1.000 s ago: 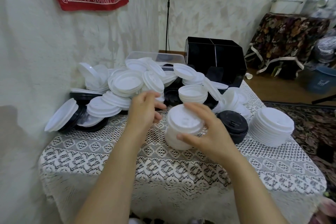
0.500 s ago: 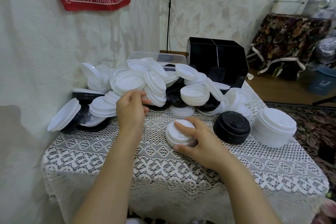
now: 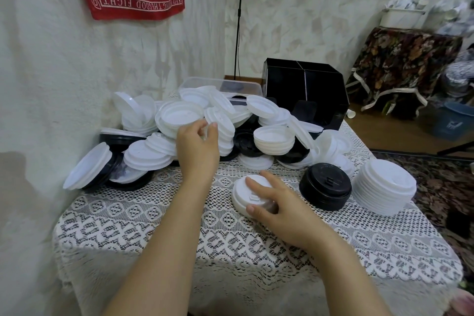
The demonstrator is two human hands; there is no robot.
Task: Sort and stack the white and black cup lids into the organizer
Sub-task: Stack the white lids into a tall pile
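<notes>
The right hand (image 3: 279, 210) sits on a small white stack (image 3: 243, 196) of lids near the middle of the table (image 3: 154, 218). Its fingers lie spread over the top and its thumb hugs the near side, so it holds the stack.

The left hand (image 3: 197, 146) is at the big pile of lids (image 3: 179, 118) by the wall. Its fingers are curled close together at the edge of a white lid. It is blurry there, so it is hard to tell if they pinch it.

A black stack (image 3: 325, 187) stands just beside the small white one, on the right. Next to that is a tall white stack (image 3: 384, 192). The black organizer (image 3: 305, 92) stands behind the pile, at the far end of the table.
</notes>
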